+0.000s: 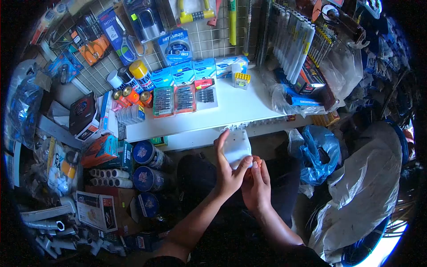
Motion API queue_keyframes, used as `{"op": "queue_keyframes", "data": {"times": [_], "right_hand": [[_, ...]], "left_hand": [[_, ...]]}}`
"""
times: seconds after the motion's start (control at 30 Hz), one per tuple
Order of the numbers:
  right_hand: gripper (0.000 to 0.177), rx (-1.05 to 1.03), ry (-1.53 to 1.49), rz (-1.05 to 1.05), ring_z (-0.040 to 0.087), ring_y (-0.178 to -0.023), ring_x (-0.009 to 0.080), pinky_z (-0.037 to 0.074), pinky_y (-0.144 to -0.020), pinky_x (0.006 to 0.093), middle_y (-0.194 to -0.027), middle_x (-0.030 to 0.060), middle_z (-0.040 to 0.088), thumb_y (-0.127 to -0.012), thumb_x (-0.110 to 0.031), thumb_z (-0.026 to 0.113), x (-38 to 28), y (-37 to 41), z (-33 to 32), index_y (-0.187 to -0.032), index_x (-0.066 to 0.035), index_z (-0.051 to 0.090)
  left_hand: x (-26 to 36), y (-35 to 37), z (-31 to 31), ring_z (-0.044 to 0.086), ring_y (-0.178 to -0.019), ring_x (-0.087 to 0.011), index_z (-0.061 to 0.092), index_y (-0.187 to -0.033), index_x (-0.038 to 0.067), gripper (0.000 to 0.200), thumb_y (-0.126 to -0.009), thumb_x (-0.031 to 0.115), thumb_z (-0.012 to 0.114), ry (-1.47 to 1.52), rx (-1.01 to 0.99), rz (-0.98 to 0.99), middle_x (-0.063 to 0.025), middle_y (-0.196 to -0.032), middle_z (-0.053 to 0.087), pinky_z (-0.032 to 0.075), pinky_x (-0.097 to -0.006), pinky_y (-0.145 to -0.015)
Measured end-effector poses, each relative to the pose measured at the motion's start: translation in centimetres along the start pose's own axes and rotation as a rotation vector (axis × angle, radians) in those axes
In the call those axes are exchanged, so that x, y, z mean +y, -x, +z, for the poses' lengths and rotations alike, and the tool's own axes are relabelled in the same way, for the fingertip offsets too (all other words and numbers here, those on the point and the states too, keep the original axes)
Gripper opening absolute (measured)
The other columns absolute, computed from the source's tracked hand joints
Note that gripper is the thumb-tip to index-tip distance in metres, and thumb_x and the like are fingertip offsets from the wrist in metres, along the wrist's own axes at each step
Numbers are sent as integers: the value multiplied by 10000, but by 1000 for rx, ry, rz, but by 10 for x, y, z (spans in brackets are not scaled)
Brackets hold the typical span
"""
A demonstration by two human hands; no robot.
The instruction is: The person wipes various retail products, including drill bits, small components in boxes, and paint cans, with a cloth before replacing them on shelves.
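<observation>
A white box-like plastic piece with small dark marks on its face is held over my lap, just in front of the shelf edge. My left hand grips it from the left, thumb across the near end and fingers along the side. At its near right corner, my right hand has its fingers closed around a small orange thing. Fingers hide most of that orange piece, so its kind does not show. Both hands almost touch at this corner.
Ahead is a white shelf with packs of drill bits, blue boxes and spray cans. Several round tins stand left of my legs. To the right are a blue plastic bag and a pale sack.
</observation>
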State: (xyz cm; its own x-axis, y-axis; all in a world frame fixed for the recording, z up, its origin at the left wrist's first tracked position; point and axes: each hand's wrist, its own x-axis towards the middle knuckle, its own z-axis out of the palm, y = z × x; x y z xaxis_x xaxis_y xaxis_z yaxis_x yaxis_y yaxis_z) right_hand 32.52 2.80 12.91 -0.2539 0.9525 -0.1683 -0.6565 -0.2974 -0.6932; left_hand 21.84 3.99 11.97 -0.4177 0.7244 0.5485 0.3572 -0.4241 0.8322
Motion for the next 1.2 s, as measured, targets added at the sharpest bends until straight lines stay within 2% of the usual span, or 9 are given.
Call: {"op": "queue_keyframes", "data": {"times": [0.23,0.33,0.47,0.57,0.73,0.83,1.0,1.07,1.2], "right_hand": [[322,-78,619,-572,483,-1291,267,359,-1114,391,-1373,189,486,-1030,-142,517,-28,-1,6,-1292,41,551],[392,-246,982,-831,314,-1466,452,211,-1198,536,-1545,287,362,-1037,-270,461,-46,-14,-2,-1241,16,636],[285,-467,1000,-641,289,-1495,453,233,-1211,519,-1590,271,329,-995,-67,525,-38,-15,-3,-1237,11,654],[369,-528,1023,-507,339,-1483,409,292,-1196,462,-1574,246,379,-903,59,616,-17,-14,-18,-1267,16,649],[471,-286,718,-175,437,-1420,291,350,-1154,417,-1580,182,387,-1039,-128,538,29,-17,-66,-1477,20,448],[505,59,-142,153,506,-1329,240,380,-1132,397,-1472,138,503,-1067,-182,470,49,-40,-81,-1522,9,363],[379,-119,313,459,663,-967,180,542,-869,331,-1115,109,665,-1078,-191,473,36,-56,-143,-1381,33,520],[375,-85,367,277,684,-907,175,560,-799,337,-1064,117,681,-1074,-203,490,21,-54,-150,-1358,39,530],[225,15,1434,-533,698,-1036,286,565,-858,335,-1212,171,642,-949,44,602,-18,-58,-155,-1170,50,641]], "left_hand": [[10,-11,-13,503,-1321,-319,355,-1525,-10,821,-879,254,788,-9,-306,21,-211,-1474,467,396,-417,-1108],[13,7,-12,482,-1350,-225,346,-1544,33,760,-957,357,705,620,-507,-464,-125,-1525,459,396,-408,-1109],[-9,16,-10,589,-1208,-224,471,-1451,67,624,-1029,524,508,1136,-66,-978,-84,-1322,592,473,-402,-1033],[-32,7,-16,635,-1100,-229,554,-1329,98,658,-986,654,475,1022,81,-1001,-67,-1173,645,520,-423,-960],[-62,32,-27,586,-1172,-229,455,-1390,106,491,-1000,359,613,782,153,-1023,-95,-1262,573,512,-420,-971],[-83,71,-22,572,-1130,-234,361,-1367,85,648,-880,147,784,446,-193,-619,-130,-1229,518,503,-401,-961],[-99,33,-56,611,-1180,-338,436,-1390,33,782,-756,161,876,-396,-626,-267,-192,-1260,606,490,-458,-1008],[-140,20,-64,624,-1084,-412,565,-1281,29,636,-699,49,820,-555,-664,-153,-189,-1151,632,514,-466,-946],[-242,12,-55,610,-1141,-393,601,-1173,62,547,-677,28,828,-903,-798,-335,-167,-1202,627,533,-495,-926]]}}
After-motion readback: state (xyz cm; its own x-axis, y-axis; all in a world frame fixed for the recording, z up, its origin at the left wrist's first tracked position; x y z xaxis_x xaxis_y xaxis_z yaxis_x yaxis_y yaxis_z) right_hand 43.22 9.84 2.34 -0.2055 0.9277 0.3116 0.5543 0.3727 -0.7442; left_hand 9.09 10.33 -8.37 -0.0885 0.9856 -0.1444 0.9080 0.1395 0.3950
